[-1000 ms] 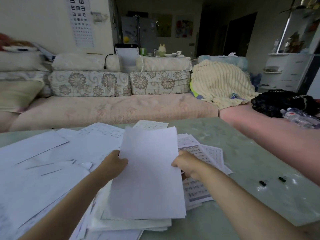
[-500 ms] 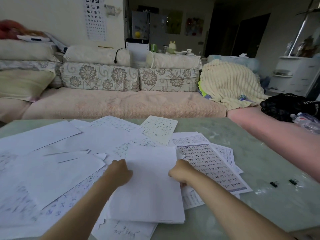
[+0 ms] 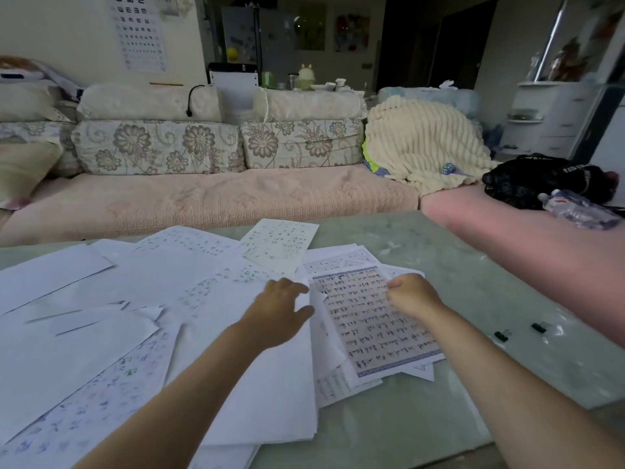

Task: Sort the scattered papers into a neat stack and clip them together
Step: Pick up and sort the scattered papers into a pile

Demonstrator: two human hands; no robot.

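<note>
Many white papers (image 3: 101, 299) lie scattered over the left and middle of the green table (image 3: 439, 282). A small stack of blank sheets (image 3: 270, 394) lies in front of me. To its right is a sheet covered in handwritten lines (image 3: 372, 319). My left hand (image 3: 280, 309) rests with spread fingers at the stack's far edge, next to that sheet. My right hand (image 3: 409, 294) pinches the handwritten sheet at its upper right edge. Two black binder clips (image 3: 501, 336) (image 3: 538, 328) lie on the table to the right, apart from both hands.
A pink sofa (image 3: 209, 201) with floral cushions runs behind the table. Its right arm (image 3: 541, 252) lines the table's right side, carrying a black bag (image 3: 541, 181) and a plastic bottle (image 3: 575, 208). A cream blanket (image 3: 422, 143) is heaped at the corner.
The blank sheets I held up have been laid down on the stack. Both hands left them and moved forward and right; my right hand now pinches the handwritten sheet.
</note>
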